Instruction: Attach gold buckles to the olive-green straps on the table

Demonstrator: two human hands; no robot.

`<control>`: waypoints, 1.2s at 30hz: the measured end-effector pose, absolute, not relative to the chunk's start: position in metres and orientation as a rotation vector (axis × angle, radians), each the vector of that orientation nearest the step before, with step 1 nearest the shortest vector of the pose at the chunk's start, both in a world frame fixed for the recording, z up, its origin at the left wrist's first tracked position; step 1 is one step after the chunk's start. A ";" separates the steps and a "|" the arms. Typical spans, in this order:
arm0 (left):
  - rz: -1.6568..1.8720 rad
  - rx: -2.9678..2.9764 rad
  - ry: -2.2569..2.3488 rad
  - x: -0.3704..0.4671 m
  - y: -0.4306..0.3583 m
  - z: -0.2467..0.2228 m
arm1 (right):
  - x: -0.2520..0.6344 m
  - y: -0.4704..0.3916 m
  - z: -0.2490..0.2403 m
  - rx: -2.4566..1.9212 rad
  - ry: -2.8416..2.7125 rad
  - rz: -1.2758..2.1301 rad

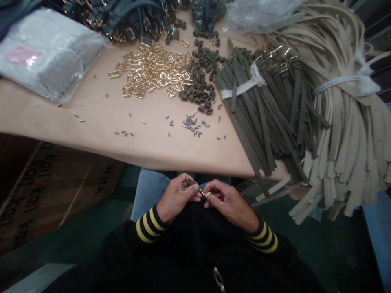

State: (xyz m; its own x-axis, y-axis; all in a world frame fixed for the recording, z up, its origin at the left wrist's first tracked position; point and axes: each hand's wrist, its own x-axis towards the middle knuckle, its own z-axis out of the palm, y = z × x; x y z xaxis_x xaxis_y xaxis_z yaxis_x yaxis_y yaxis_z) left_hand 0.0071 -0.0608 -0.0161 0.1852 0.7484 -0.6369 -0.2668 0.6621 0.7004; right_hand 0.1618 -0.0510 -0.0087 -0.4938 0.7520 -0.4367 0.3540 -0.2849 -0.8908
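Close to my body, just off the table's front edge, both hands meet over my lap. My left hand (180, 193) is closed on a short dark olive strap (191, 182), pinching it between thumb and fingers. At the strap's end sits a small gold buckle (206, 194), which my right hand (224, 200) pinches with thumb and forefinger. Part of the strap is hidden by my fingers. On the table lie a heap of gold buckles (159, 73), a pile of dark olive strap loops (203, 79) and several small metal pieces (192, 124).
A bundle of dark olive straps (253, 110) and tied beige straps (345, 138) overhang the right edge. A plastic-wrapped packet (51, 53) lies at the left, with dark blue buckled straps (128, 18) behind. Below left stands a cardboard box (61, 183).
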 end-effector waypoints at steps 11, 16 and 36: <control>0.717 1.080 1.417 0.011 -0.060 -0.008 | 0.155 -0.053 -0.015 -1.460 -1.498 1.760; 0.668 1.105 1.420 0.012 -0.060 -0.003 | 0.156 -0.052 -0.015 -1.488 -1.580 1.656; 0.620 0.997 0.854 -0.014 -0.054 0.008 | 0.169 -0.043 -0.002 -1.199 -1.679 1.852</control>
State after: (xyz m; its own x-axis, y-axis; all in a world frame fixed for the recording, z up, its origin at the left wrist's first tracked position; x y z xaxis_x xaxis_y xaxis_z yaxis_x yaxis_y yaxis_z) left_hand -0.0144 -0.0545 0.0077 0.5342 0.7803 -0.3252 -0.0681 0.4232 0.9035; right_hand 0.1687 -0.0426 -0.0019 -0.5716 0.7469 -0.3398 0.2651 -0.2238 -0.9379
